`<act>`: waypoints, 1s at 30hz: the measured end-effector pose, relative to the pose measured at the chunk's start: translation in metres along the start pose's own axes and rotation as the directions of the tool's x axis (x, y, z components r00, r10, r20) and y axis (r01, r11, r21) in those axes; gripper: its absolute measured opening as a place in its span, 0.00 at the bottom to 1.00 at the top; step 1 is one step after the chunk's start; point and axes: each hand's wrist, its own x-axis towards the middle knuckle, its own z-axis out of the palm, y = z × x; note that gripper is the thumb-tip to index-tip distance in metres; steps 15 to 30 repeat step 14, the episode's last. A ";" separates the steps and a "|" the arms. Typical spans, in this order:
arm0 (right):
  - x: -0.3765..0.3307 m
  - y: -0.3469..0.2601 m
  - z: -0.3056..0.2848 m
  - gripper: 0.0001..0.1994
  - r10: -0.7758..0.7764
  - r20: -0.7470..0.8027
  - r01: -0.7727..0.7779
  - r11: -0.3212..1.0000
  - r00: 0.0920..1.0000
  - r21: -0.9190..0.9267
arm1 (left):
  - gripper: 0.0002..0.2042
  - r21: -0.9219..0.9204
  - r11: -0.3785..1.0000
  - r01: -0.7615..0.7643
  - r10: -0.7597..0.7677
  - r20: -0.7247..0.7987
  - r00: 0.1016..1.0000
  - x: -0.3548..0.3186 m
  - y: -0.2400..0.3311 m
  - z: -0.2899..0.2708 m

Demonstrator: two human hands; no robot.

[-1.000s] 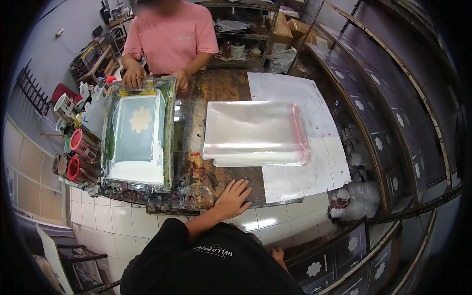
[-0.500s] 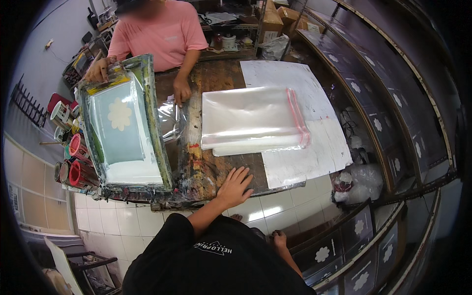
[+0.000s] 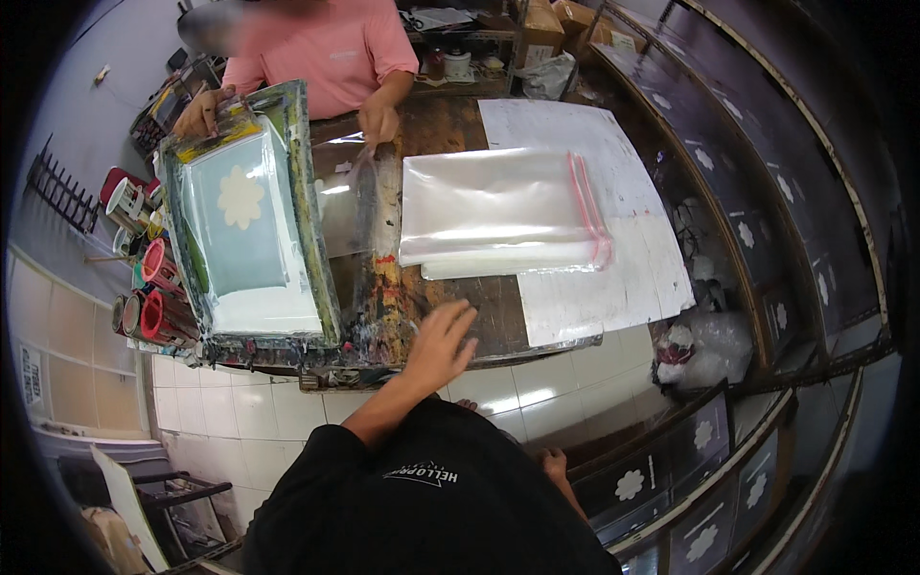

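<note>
My left hand (image 3: pixel 441 343) is at the near edge of the paint-stained table (image 3: pixel 494 307), palm down with its fingers stretched out and holding nothing. Whether it touches the wood I cannot tell. Just beyond it lies a stack of clear plastic bags (image 3: pixel 494 206) with red-edged strips. Low beside my body hangs my right hand (image 3: pixel 554 464), its fingers mostly hidden. Across the table, a co-worker in a pink shirt (image 3: pixel 331 57) grips the tilted printing screen (image 3: pixel 311 230) by its far corner. The co-worker's other hand (image 3: pixel 379 122) pinches a clear plastic bag (image 3: pixel 340 206) beside it.
White sheets (image 3: pixel 585 230) lie under the bags' right side. Open paint cans (image 3: pixel 165 316) crowd the left. Drying racks (image 3: pixel 733 220) with flower-printed pieces run along the right, and more racks (image 3: pixel 628 489) stand near my right hand. Clear plastic wrapping (image 3: pixel 714 350) is heaped beyond the table's right corner.
The co-worker's hand has moved away from me, drawing up the clear bag's far edge. My left hand has shifted a little left, its fingers closer together. The view has shifted slightly.
</note>
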 end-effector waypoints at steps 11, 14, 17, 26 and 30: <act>0.033 0.052 0.028 0.15 -0.071 -0.139 0.074 0.997 0.988 0.014 | 0.40 0.682 0.720 -0.133 0.054 0.136 0.989 0.110 -0.057 -0.005; 0.026 0.042 0.026 0.18 0.224 -0.002 -0.207 0.903 0.975 0.376 | 0.47 0.769 0.570 -0.291 0.285 0.147 0.947 0.106 -0.100 0.044; 0.026 0.042 0.026 0.18 0.224 -0.002 -0.207 0.903 0.975 0.376 | 0.47 0.769 0.570 -0.291 0.285 0.147 0.947 0.106 -0.100 0.044; 0.026 0.042 0.026 0.18 0.224 -0.002 -0.207 0.903 0.975 0.376 | 0.47 0.769 0.570 -0.291 0.285 0.147 0.947 0.106 -0.100 0.044; 0.026 0.042 0.026 0.18 0.224 -0.002 -0.207 0.903 0.975 0.376 | 0.47 0.769 0.570 -0.291 0.285 0.147 0.947 0.106 -0.100 0.044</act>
